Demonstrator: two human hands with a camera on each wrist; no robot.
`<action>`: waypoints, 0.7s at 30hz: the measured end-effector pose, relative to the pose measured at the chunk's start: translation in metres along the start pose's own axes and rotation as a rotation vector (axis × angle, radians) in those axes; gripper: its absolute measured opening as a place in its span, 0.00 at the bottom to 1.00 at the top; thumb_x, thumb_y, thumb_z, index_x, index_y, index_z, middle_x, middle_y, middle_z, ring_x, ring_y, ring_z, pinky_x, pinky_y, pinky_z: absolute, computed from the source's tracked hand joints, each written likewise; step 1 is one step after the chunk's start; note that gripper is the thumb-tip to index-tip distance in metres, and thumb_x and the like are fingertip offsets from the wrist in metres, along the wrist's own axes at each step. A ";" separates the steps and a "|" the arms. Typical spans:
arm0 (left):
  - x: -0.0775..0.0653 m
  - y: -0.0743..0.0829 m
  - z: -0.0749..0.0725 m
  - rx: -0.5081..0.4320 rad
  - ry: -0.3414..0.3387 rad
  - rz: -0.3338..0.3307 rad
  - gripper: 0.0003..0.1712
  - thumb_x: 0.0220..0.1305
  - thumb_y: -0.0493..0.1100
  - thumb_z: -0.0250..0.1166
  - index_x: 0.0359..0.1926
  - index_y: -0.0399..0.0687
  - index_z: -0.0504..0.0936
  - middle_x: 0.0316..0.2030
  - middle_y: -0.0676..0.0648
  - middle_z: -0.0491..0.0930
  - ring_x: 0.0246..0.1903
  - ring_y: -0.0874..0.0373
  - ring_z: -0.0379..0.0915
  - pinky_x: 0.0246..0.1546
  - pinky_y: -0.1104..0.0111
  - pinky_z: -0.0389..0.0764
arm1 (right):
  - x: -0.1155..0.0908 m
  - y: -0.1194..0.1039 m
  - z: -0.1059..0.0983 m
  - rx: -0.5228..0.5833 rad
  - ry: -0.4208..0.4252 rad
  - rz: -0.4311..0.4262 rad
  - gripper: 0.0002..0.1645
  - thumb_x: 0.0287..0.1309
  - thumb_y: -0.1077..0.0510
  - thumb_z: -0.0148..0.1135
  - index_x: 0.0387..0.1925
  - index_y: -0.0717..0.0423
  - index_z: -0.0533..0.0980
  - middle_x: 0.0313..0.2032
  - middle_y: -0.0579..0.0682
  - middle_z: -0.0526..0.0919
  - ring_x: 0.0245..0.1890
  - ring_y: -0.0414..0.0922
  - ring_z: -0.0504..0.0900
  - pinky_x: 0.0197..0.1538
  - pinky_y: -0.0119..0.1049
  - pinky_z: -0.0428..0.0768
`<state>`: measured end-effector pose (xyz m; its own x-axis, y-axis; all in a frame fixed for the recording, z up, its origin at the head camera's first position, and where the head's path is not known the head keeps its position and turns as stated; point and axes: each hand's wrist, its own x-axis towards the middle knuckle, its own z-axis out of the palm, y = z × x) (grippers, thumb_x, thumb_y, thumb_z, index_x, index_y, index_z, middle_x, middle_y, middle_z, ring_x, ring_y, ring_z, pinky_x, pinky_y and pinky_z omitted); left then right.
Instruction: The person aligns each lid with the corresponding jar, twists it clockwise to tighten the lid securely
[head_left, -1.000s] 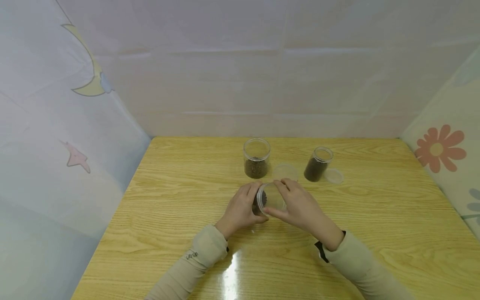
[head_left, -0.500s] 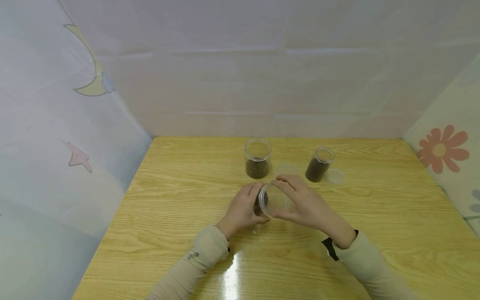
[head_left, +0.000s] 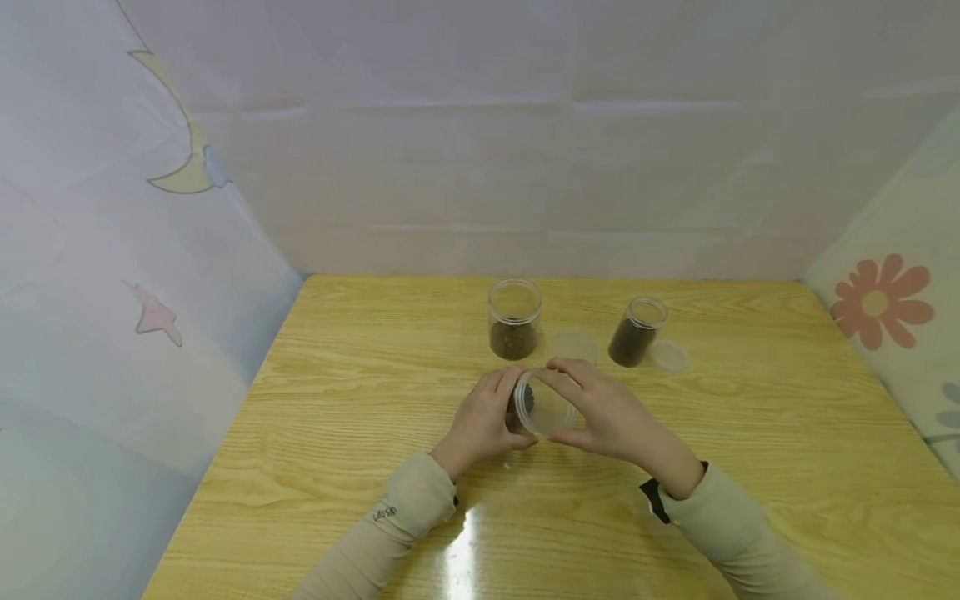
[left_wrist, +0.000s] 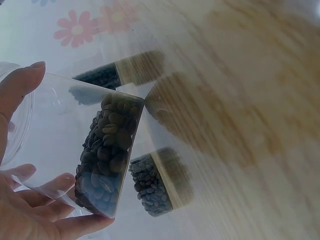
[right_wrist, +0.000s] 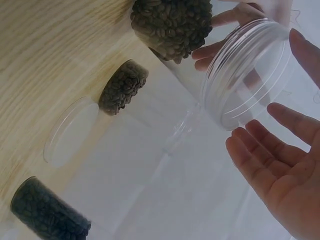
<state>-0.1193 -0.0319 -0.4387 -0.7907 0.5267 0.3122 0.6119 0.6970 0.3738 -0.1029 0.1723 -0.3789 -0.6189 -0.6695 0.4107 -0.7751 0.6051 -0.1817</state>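
Observation:
My left hand (head_left: 480, 417) grips a clear jar (head_left: 517, 408) from its left side, above the front middle of the table. In the left wrist view, dark coffee beans (left_wrist: 107, 150) lie in the jar's bottom part. A clear round lid (head_left: 553, 402) sits at the jar's mouth, facing up and to the right; the right wrist view shows ridged rings there. My right hand (head_left: 611, 417) holds the lid's edge, thumb on one side and index finger on the other. Its other fingers (right_wrist: 250, 155) stay off the lid, partly straight.
At the back of the wooden table (head_left: 337, 400) stands a wide lidless jar (head_left: 513, 325) of beans. A narrower lidless jar (head_left: 636, 333) of dark beans is to its right. Loose clear lids lie near them, a larger lid (head_left: 572, 343) and a smaller lid (head_left: 670, 356).
My right hand has shifted right from its grasp of a second ago, its fingers spread wider half a second ago, and now closes around the lid's edge again. My left hand keeps its grip.

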 end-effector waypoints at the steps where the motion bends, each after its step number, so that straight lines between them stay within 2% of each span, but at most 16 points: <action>1: 0.000 0.000 0.000 0.000 0.002 -0.001 0.57 0.32 0.55 0.79 0.62 0.42 0.60 0.55 0.41 0.69 0.56 0.48 0.66 0.52 0.58 0.72 | 0.000 0.000 0.001 0.000 0.007 -0.001 0.48 0.31 0.50 0.79 0.57 0.61 0.69 0.50 0.61 0.73 0.48 0.56 0.74 0.46 0.51 0.77; 8: 0.000 0.000 0.000 -0.013 0.005 -0.003 0.56 0.32 0.54 0.79 0.62 0.42 0.61 0.55 0.41 0.69 0.55 0.48 0.66 0.52 0.58 0.73 | 0.001 -0.003 0.002 0.009 0.021 0.024 0.47 0.32 0.49 0.79 0.56 0.62 0.70 0.49 0.60 0.73 0.46 0.54 0.74 0.43 0.49 0.77; 15: 0.000 0.000 -0.002 -0.018 0.002 -0.008 0.56 0.33 0.55 0.79 0.62 0.41 0.61 0.55 0.41 0.69 0.55 0.48 0.66 0.52 0.58 0.73 | 0.003 -0.011 0.001 0.010 -0.005 0.110 0.44 0.36 0.48 0.77 0.55 0.62 0.70 0.48 0.59 0.72 0.47 0.54 0.73 0.46 0.50 0.76; 19: 0.000 0.000 -0.001 -0.021 0.002 -0.009 0.56 0.33 0.55 0.79 0.62 0.42 0.61 0.55 0.41 0.69 0.56 0.48 0.66 0.52 0.58 0.72 | 0.004 -0.016 0.002 0.023 -0.005 0.171 0.44 0.37 0.47 0.76 0.56 0.63 0.70 0.48 0.59 0.73 0.47 0.55 0.73 0.51 0.53 0.73; 21: 0.000 -0.001 -0.001 -0.024 0.004 -0.009 0.56 0.33 0.55 0.79 0.62 0.41 0.61 0.55 0.41 0.69 0.55 0.48 0.66 0.52 0.58 0.72 | 0.004 -0.018 0.003 0.024 -0.005 0.205 0.44 0.38 0.47 0.75 0.56 0.62 0.70 0.48 0.60 0.73 0.46 0.55 0.73 0.50 0.52 0.73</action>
<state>-0.1193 -0.0329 -0.4386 -0.7960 0.5187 0.3119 0.6052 0.6899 0.3971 -0.0918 0.1579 -0.3764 -0.7644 -0.5358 0.3586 -0.6359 0.7185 -0.2819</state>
